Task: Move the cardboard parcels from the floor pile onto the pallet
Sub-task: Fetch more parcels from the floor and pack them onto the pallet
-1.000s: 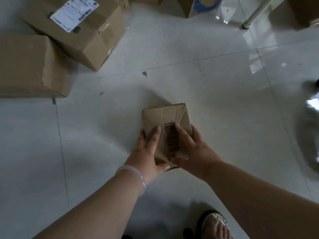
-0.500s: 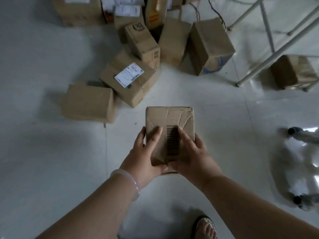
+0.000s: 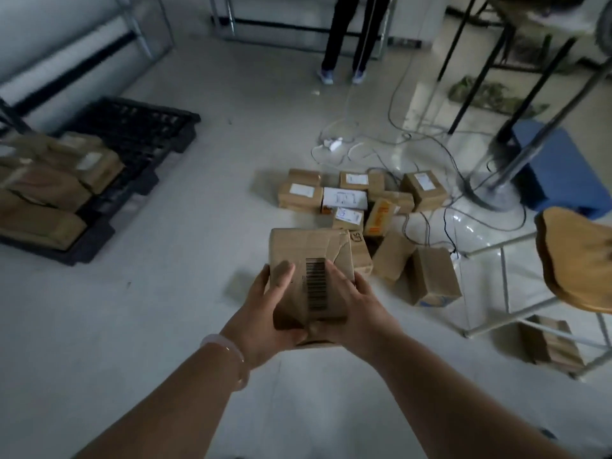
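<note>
The person is holding a small cardboard parcel [image 3: 311, 256] in the air in front of the body, above the pale floor [image 3: 159, 313], and it is touching neither the pile nor the pallet. The left grip [image 3: 265, 313] is clasping the parcel's left side and near edge, with digits lying over the creased top face. The right grip [image 3: 357, 309] is clasping the right side in the same way, so both grips are closed around this one parcel. A printed barcode [image 3: 316, 288] is running along the top face between the two grips. A pale bracelet [image 3: 228, 352] is sitting on the left wrist.

The floor pile [image 3: 351, 200] of parcels is lying just beyond the held one, several of them showing white labels. The black pallet [image 3: 139, 134] is standing well apart to the left, and a few brown parcels [image 3: 49, 187] are already resting on its near end. Grey cables [image 3: 414, 137] are trailing across the floor behind the pile. A wooden stool [image 3: 576, 260] is standing at the right edge, with one more box [image 3: 553, 342] lying beneath it. At the far end of the room another person's legs [image 3: 347, 34] are showing.
</note>
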